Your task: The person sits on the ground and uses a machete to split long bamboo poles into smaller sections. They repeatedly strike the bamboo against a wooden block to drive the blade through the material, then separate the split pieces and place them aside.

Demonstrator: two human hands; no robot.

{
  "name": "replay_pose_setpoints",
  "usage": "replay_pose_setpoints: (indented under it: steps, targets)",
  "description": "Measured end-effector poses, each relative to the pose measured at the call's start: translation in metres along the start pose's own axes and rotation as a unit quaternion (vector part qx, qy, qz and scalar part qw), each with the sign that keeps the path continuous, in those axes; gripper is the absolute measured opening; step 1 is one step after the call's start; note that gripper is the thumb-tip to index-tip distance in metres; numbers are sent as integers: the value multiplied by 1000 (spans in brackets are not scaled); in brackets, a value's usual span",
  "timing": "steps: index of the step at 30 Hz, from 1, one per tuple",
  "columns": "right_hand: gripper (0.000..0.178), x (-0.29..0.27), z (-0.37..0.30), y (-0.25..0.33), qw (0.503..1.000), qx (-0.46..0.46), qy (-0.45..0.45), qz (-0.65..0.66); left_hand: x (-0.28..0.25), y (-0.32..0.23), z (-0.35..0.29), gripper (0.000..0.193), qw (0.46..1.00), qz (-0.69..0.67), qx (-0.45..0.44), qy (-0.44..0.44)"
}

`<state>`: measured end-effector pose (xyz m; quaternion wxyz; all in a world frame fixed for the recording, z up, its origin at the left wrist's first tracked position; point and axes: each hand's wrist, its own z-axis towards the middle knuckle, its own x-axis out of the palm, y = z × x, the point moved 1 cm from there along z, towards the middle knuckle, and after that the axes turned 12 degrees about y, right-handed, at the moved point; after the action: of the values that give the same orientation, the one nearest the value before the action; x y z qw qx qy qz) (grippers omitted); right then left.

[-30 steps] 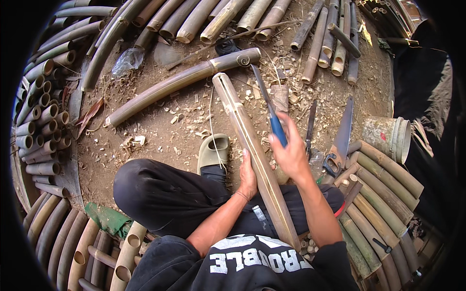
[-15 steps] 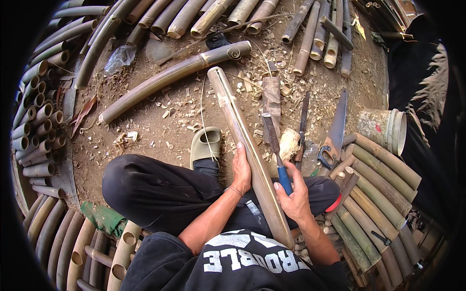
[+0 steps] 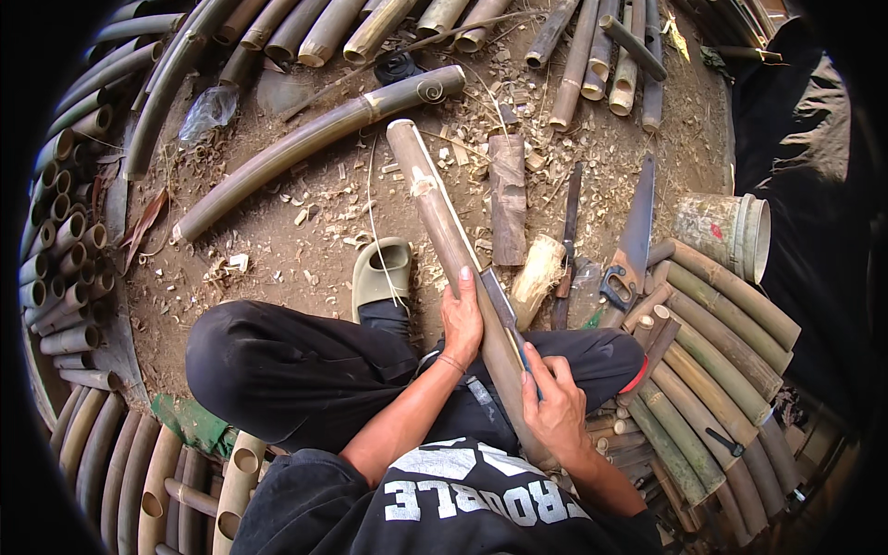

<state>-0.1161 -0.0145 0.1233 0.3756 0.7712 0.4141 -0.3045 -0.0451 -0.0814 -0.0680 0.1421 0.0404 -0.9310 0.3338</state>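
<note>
A bamboo tube slants across my lap, its upper end pointing away from me. A pale slit runs along its right side. My left hand is closed round the middle of the tube, with the thumb on top. My right hand grips a blue-handled chisel. The chisel's flat metal blade lies against the right side of the tube, beside the slit, just right of my left thumb. My fingers hide most of the handle.
A curved bamboo length lies ahead on chip-strewn ground. To the right are a wood block, a long blade, a handsaw and a bucket. Stacked bamboo tubes surround me. A green sandal is on my foot.
The chisel has moved left and down from beside the bamboo tube onto its right side. The tube has rolled, carrying its slit to the right.
</note>
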Motion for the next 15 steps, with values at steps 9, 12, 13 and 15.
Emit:
replay_pose_setpoints:
  steps: [9,12,13,15]
  targets:
    - [40,29,39,-16,997,-37,-68,14,1,-11,-2,84,1000,4,18,12]
    - [37,31,77,-7,997,-38,-60,25,-3,-2,4,82,1000,15,18,14]
    - [36,32,94,-5,997,-38,-63,22,-1,-7,2,82,1000,4,21,16]
    - [36,29,129,3,997,-34,-62,26,2,-8,0,82,1000,15,23,11]
